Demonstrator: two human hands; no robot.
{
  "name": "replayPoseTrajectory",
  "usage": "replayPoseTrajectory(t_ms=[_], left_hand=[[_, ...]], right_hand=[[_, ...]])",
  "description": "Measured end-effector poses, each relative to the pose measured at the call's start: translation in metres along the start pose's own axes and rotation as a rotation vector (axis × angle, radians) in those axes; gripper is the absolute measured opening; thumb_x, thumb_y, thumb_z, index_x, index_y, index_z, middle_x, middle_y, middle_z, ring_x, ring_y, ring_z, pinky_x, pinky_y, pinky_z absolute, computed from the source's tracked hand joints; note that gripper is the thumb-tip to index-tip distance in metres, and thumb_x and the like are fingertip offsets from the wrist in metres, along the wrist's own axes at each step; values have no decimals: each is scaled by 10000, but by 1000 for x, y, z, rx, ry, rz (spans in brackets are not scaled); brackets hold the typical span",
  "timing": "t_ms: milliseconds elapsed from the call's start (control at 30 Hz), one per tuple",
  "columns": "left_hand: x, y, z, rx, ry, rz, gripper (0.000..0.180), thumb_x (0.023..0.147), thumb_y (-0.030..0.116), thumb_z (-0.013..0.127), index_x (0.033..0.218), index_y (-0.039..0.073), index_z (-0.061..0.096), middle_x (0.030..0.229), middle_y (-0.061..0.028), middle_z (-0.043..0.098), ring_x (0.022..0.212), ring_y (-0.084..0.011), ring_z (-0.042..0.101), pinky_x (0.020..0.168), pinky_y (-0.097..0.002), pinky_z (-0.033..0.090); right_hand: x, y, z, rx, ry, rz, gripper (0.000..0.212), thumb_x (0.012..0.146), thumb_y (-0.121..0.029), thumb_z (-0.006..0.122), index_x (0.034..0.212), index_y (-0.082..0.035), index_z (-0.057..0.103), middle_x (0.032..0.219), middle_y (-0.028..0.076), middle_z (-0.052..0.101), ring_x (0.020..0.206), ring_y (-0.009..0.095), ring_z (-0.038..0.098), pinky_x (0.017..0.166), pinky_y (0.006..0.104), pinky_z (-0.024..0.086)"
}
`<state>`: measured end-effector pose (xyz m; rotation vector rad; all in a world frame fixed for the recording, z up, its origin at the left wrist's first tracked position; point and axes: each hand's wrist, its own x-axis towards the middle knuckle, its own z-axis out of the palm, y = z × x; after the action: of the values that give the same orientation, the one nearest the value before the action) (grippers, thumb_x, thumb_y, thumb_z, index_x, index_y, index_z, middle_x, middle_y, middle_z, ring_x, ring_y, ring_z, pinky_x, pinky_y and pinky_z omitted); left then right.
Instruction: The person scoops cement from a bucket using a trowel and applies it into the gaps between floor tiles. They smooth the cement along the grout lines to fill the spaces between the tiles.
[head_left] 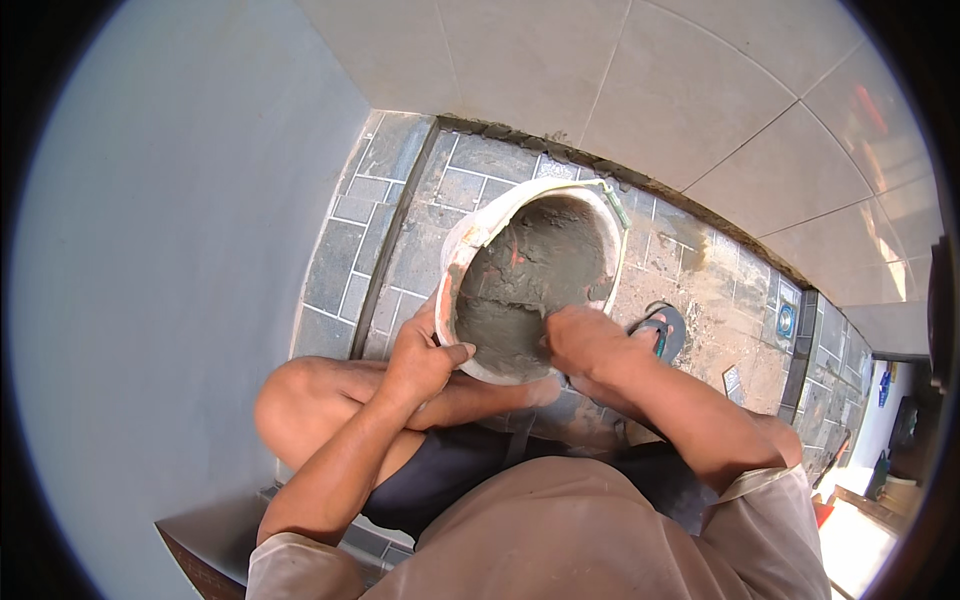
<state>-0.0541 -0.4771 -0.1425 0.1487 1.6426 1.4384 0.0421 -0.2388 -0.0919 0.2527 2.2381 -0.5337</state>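
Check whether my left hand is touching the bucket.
Touching: the head view shows the left hand gripping the bucket, its thumb over the rim.

Spreads out as a floor (415,262) of grey rectangular tiles (335,265), dusty and brown-stained toward the right. Carries a dark flip-flop (676,332) with a foot (655,323) in it, a small pale tile piece (733,384) and, farther right, a blue square patch (787,320). Disappears partly behind a tilted white bucket (472,222), with any contact hidden.
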Motion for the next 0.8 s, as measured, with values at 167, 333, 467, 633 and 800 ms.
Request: replayPoseTrajectory(t_ms=[167,333,467,633,800], left_hand=[[1,5,2,62,-25,32,950,761,-152,717,1643,-37,383,1697,-155,433,1552,-229,397,1256,-330,304],[1,1,5,74,-28,59,876,763,-137,721,1595,-54,457,1741,-153,360,1592,-255,345,1266,-338,291],[3,-1,5,177,-49,134,814,766,-160,711,1550,-64,515,1755,-142,333,1592,-256,344,1260,-345,306],[3,-1,13,82,-71,80,814,763,-176,705,1548,-59,521,1740,-112,357,1559,-240,387,1239,-340,337],[-7,3,36,-41,37,-13,708,801,-178,704,1483,-37,579,1482,-114,606,1323,-224,599,1125,-339,469]], right_hand=[[2,30,11,-273,414,64,272,1020,-138,559,1162,-62,779,1074,191,782,1053,329,768,897,449,586],[28,38,18,-460,314,38,249,1007,-161,572,1151,-130,774,1089,120,787,1063,280,768,924,415,565],[34,45,32,-417,278,-63,243,987,-169,607,1186,-140,744,1117,120,764,1084,287,753,953,420,565],[36,54,62,-122,359,-70,272,873,-171,748,1136,-111,721,1092,154,749,1047,334,745,898,471,583],[28,52,77,179,478,-67,279,843,-145,766,1092,-58,677,1050,186,720,1007,417,717,859,520,579]])
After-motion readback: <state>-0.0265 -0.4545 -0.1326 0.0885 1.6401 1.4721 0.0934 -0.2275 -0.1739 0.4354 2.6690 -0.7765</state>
